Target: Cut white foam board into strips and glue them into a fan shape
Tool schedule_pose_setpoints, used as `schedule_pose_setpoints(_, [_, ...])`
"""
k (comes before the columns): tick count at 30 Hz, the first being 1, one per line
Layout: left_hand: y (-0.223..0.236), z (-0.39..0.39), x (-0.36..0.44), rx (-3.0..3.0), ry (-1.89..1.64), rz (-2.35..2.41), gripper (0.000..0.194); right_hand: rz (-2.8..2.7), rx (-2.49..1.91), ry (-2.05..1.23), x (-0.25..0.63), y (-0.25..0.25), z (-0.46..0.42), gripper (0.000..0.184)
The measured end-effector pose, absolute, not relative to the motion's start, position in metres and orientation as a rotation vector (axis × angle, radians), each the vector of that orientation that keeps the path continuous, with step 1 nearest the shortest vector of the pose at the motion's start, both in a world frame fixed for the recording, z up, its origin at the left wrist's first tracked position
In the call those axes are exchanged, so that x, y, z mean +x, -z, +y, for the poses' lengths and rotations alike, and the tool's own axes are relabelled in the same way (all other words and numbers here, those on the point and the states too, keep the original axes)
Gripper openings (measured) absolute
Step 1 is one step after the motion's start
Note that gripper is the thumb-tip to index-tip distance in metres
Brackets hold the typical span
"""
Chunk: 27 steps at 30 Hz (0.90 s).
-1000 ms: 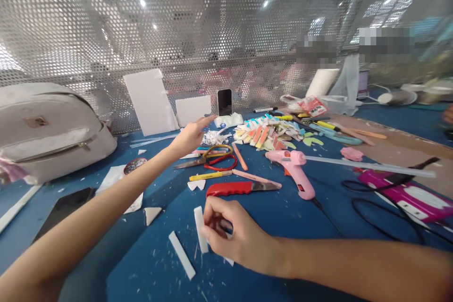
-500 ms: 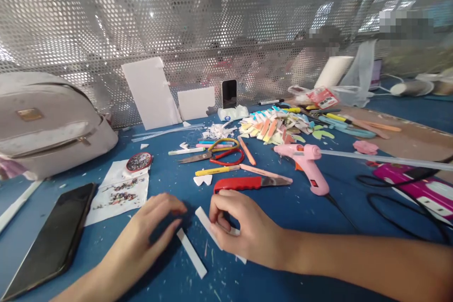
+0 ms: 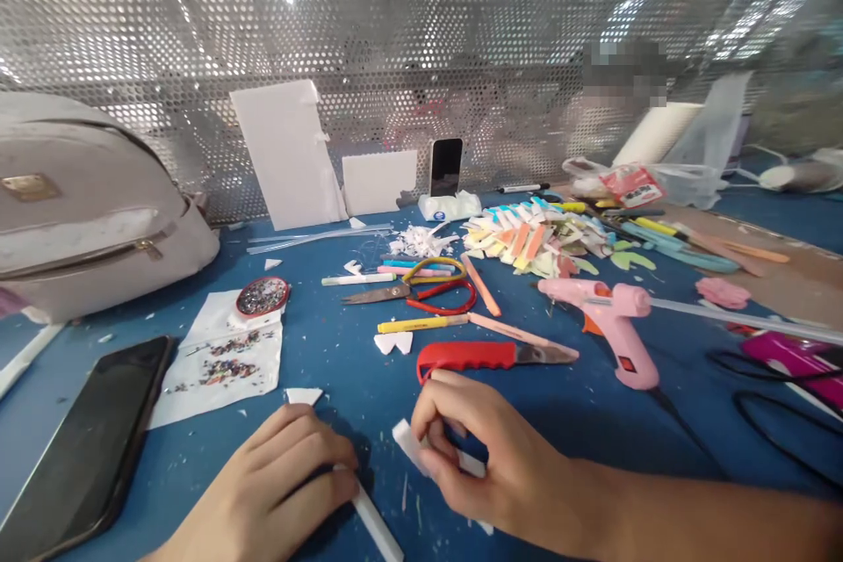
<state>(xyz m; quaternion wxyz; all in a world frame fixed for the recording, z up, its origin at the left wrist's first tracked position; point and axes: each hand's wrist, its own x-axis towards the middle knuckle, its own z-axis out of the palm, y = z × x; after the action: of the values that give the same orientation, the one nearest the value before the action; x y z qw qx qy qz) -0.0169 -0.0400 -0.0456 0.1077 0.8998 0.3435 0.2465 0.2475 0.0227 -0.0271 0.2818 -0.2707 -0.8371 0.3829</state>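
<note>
My left hand (image 3: 290, 474) is closed, its thumb and fingers pinching the upper end of a narrow white foam strip (image 3: 378, 527) that slants down the blue table. Between the thumb and fingertips of my right hand (image 3: 487, 457) is a second white strip (image 3: 403, 437), partly covered by the fingers. More white material (image 3: 472, 464) shows under that hand; its full shape is hidden. Just beyond my right hand lies a red-handled knife (image 3: 467, 357). A small white scrap (image 3: 304, 396) sits by the knuckles of my left hand.
Scissors (image 3: 421, 288) and several pens lie mid-table, with a pink glue gun (image 3: 612, 320) to the right. Colourful cut pieces (image 3: 527, 237) are heaped behind. At left are a dark phone (image 3: 79, 448), a paper with beads (image 3: 198, 369) and a backpack (image 3: 98, 219).
My left hand has come down and closed on the strip, which it was beside before. My right hand keeps its pinch. The view has shifted slightly, moving most things rightward.
</note>
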Motion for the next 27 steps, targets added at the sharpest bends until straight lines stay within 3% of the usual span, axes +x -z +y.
schedule_pose_setpoints(6, [0.049,-0.039,-0.021,2.564,-0.726,1.030,0.025,-2.257,-0.523,-0.905,0.248,0.027,0.022,0.022])
schedule_pose_setpoints(15, [0.048,-0.038,-0.020,2.634,-0.793,1.041,0.021,-2.480,-0.333,-0.644,0.253,0.030,0.019,0.009])
schedule_pose_setpoints(19, [0.042,-0.034,-0.021,2.639,-0.892,1.059,0.026,-2.529,-0.325,-0.529,0.253,0.028,0.016,0.016])
schedule_pose_setpoints(22, [0.034,-0.033,-0.022,2.635,-0.846,1.045,0.013,-2.526,-0.339,-0.499,0.251,0.028,0.016,0.024])
schedule_pose_setpoints(27, [0.032,-0.041,-0.021,2.524,-0.797,1.097,0.040,-2.504,-0.301,-0.393,0.250,0.029,0.016,0.023])
